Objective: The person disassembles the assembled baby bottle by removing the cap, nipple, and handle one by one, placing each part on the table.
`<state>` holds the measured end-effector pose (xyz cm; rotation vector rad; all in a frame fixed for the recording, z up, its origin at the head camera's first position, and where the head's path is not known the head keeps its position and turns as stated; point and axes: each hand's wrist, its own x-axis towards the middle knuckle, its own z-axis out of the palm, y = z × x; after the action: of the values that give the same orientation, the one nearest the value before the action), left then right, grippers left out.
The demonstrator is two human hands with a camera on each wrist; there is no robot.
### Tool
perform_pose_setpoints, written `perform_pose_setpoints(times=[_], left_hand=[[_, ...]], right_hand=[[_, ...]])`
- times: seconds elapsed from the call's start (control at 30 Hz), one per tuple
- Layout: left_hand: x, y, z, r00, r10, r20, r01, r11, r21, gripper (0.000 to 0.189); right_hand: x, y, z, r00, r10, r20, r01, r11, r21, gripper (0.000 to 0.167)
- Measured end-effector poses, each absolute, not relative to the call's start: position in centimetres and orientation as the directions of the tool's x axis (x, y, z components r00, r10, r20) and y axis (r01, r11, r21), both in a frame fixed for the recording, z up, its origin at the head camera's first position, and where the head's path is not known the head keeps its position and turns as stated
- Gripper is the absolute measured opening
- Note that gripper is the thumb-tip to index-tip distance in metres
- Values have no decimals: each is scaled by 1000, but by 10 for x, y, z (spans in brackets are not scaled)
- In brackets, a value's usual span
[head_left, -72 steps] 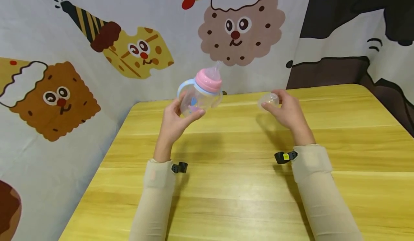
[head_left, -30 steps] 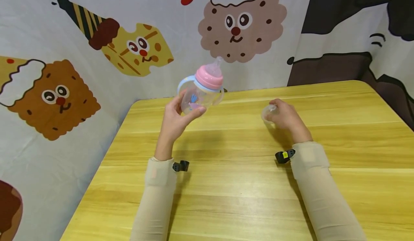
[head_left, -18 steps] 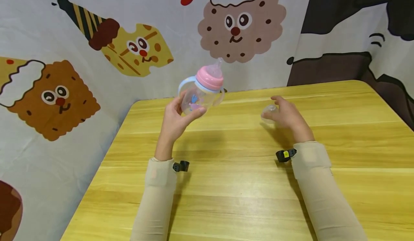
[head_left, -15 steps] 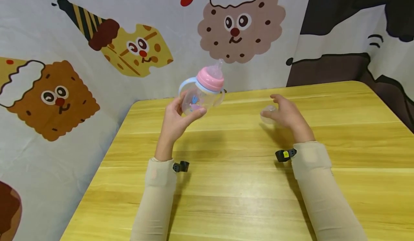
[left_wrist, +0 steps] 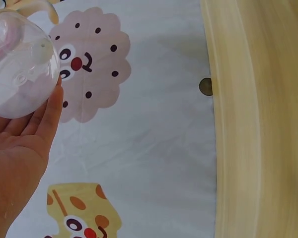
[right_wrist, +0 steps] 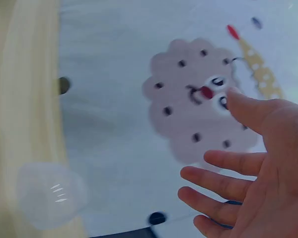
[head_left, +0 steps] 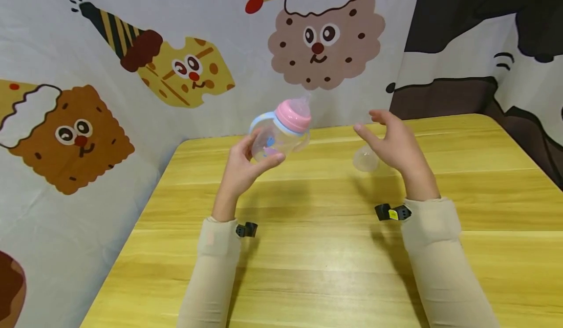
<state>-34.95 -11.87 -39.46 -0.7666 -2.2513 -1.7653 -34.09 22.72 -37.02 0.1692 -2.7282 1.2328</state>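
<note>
A clear baby bottle (head_left: 273, 142) with a pink collar, a clear teat and pale blue handles is tilted to the right above the table. My left hand (head_left: 246, 164) grips it round the lower body; the left wrist view shows the round bottle base (left_wrist: 22, 74) against the fingers. A clear dome-shaped cap (head_left: 365, 159) lies on the table to the right of the bottle. My right hand (head_left: 398, 144) hovers just above and right of the cap, thumb and fingers spread, holding nothing. The right wrist view shows that cap (right_wrist: 52, 196) apart from the outstretched fingers (right_wrist: 223, 183).
The wooden table (head_left: 308, 269) runs back to a cloth wall (head_left: 246, 39) printed with cartoon biscuits and cheese. A small dark round object or spot (left_wrist: 206, 87) shows at the table's back edge. Small black cameras (head_left: 393, 212) sit at both wrists.
My right hand has lowered the clear cap to the table, let go of it and lifted away with spread fingers. My left hand has shifted slightly right with the bottle.
</note>
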Motion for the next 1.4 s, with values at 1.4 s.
perform_pose_setpoints(times=[1.4], left_hand=[[-343, -78, -407, -801, 469, 373, 499, 177, 849, 61]], right_hand=[[-308, 183, -331, -982, -95, 166, -190, 584, -789, 82]])
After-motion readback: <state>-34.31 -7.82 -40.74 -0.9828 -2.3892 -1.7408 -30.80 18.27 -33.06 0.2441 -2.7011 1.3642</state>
